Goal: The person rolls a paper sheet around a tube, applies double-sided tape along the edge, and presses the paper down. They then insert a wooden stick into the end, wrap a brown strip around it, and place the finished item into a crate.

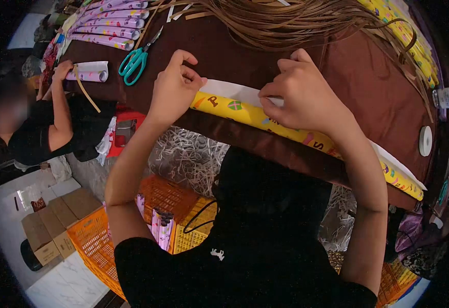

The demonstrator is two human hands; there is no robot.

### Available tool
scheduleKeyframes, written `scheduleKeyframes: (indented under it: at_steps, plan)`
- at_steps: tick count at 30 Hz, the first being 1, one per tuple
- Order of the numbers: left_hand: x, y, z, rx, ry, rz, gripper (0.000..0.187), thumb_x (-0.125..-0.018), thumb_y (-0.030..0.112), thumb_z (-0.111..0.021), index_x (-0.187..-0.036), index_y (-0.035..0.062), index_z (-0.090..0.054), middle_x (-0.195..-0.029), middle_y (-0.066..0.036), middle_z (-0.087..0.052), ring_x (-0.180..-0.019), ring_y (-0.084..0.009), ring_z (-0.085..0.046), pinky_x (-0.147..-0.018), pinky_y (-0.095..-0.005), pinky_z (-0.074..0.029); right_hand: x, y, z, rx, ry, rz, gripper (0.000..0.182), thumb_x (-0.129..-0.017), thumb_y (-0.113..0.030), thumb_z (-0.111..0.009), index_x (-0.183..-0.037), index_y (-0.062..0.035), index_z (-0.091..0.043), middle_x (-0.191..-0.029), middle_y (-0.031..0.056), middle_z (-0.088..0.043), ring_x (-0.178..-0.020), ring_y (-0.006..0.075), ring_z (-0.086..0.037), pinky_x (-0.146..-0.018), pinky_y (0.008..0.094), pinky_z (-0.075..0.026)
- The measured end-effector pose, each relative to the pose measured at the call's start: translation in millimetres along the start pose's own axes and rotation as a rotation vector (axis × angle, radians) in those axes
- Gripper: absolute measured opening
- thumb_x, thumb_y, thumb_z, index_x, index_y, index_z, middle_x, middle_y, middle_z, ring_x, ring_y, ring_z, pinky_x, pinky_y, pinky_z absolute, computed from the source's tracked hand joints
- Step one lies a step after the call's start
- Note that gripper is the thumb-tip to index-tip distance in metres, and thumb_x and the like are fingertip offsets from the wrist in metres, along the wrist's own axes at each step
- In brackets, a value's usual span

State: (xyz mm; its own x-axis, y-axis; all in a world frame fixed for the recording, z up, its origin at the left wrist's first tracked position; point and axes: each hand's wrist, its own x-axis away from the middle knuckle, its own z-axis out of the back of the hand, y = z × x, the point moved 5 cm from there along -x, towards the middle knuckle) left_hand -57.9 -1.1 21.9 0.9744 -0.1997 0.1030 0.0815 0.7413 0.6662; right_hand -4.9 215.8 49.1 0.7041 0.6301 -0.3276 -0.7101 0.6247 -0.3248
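Reaching over a yellow letter-printed paper roll [250, 116] slanting along the near edge of the desk [383, 92], from left hand [176, 88] at one end on beneath right hand [302, 86]. Curling both grips at its white flap [232, 91], without showing clearly whether pinching.

The yellow roll [242, 114] is partly covered by the right hand [299, 90] and the right forearm [365, 159]. Whether anything is pinched by that hand or by the left hand [176, 84] cannot be told. The brown strips [286, 23] are cut off by the top edge. The orange crate [93, 238] is partly hidden by the left arm [124, 179]. A co-worker's head [10, 105] is blurred; print on the cardboard boxes [57, 220] is too small to be read.
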Motion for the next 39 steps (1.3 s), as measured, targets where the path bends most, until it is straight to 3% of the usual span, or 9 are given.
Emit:
scheduleKeyframes:
  at_steps: [3,5,8,22,27,31,35,37,39]
  plan:
    - [0,1,1,-0.003,0.005,0.030,0.036,-0.085,0.003,-0.070,-0.111,0.0045,-0.045,-0.078,-0.006,-0.065,-0.072,-0.0095,-0.058,-0.067,-0.0264,-0.048,-1,0,0,0.008,0.033,-0.013,0.005,-0.067,-0.015,-0.069,-0.068,-0.0111,-0.073,-0.057,0.0028,-0.061,-0.064,0.0195,-0.049,-0.072,0.0334,-0.037]
    - [-1,-2,0,-0.004,-0.005,0.034,0.036,-0.085,0.004,-0.070,-0.111,0.0046,-0.045,-0.078,-0.006,-0.065,-0.072,-0.0099,-0.058,-0.068,-0.0265,-0.048,-2,3,-2,-0.018,-0.030,-0.079,0.019,-0.073,-0.025,-0.064,-0.066,-0.0106,-0.074,-0.054,0.0076,-0.059,-0.067,0.0241,-0.058,-0.078,0.0368,-0.039]
    - [-3,-5,-1,-0.002,-0.016,0.034,0.038,-0.086,0.005,-0.070,-0.112,0.0048,-0.043,-0.079,-0.007,-0.064,-0.073,-0.0105,-0.059,-0.068,-0.0268,-0.049,-2,2,-3,0.012,0.030,-0.019,0.006,-0.067,-0.015,-0.068,-0.066,-0.0111,-0.072,-0.054,0.0036,-0.059,-0.061,0.0204,-0.050,-0.072,0.0332,-0.038]
    - [-3,10,1,-0.159,-0.020,0.017,0.037,-0.086,0.007,-0.071,-0.110,0.0073,-0.042,-0.078,-0.009,-0.064,-0.072,-0.0148,-0.062,-0.066,-0.0296,-0.049,-2,-3,-5,0.130,-0.078,-0.028,0.016,-0.073,-0.022,-0.064,-0.063,-0.0105,-0.069,-0.050,0.0061,-0.054,-0.062,0.0214,-0.051,-0.074,0.0341,-0.038]
    - [2,34,-1,-0.592,0.003,-0.170,0.035,-0.081,0.009,-0.072,-0.105,0.0080,-0.046,-0.076,-0.008,-0.064,-0.080,-0.0277,-0.061,-0.070,-0.0415,-0.048,0,-3,-5,0.126,-0.065,-0.034,0.016,-0.073,-0.023,-0.065,-0.064,-0.0107,-0.071,-0.051,0.0059,-0.054,-0.063,0.0215,-0.051,-0.075,0.0342,-0.037]
    - [8,43,-5,-0.727,0.030,-0.242,0.037,-0.080,0.014,-0.074,-0.107,0.0100,-0.048,-0.083,-0.007,-0.063,-0.087,-0.0296,-0.057,-0.073,-0.0457,-0.046,-2,-3,-4,0.148,-0.143,-0.050,0.024,-0.076,-0.030,-0.064,-0.064,-0.0108,-0.071,-0.055,0.0055,-0.058,-0.068,0.0211,-0.056,-0.079,0.0345,-0.037]
    - [16,55,7,-1.089,0.296,-0.317,0.041,-0.079,0.024,-0.074,-0.112,0.0132,-0.053,-0.099,-0.009,-0.056,-0.093,-0.0303,-0.056,-0.076,-0.0449,-0.045,-1,-2,-5,0.165,-0.209,-0.072,0.031,-0.079,-0.035,-0.063,-0.062,-0.0107,-0.070,-0.059,0.0054,-0.062,-0.072,0.0212,-0.061,-0.083,0.0350,-0.037]
    - [13,46,8,-0.984,0.195,-0.334,0.032,-0.080,0.021,-0.074,-0.106,0.0090,-0.059,-0.096,-0.010,-0.058,-0.093,-0.0303,-0.057,-0.077,-0.0447,-0.046,0,-2,-6,0.155,-0.199,-0.079,0.031,-0.079,-0.035,-0.063,-0.061,-0.0106,-0.069,-0.058,0.0055,-0.062,-0.071,0.0213,-0.061,-0.082,0.0351,-0.038]
    - [25,46,1,-0.543,0.252,-0.728,0.022,-0.077,0.015,-0.073,-0.094,0.0070,-0.064,-0.091,-0.008,-0.058,-0.084,-0.0278,-0.056,-0.075,-0.0415,-0.046,0,-1,-7,0.145,-0.183,-0.090,0.031,-0.079,-0.035,-0.063,-0.060,-0.0105,-0.069,-0.057,0.0057,-0.061,-0.070,0.0214,-0.060,-0.082,0.0352,-0.038]
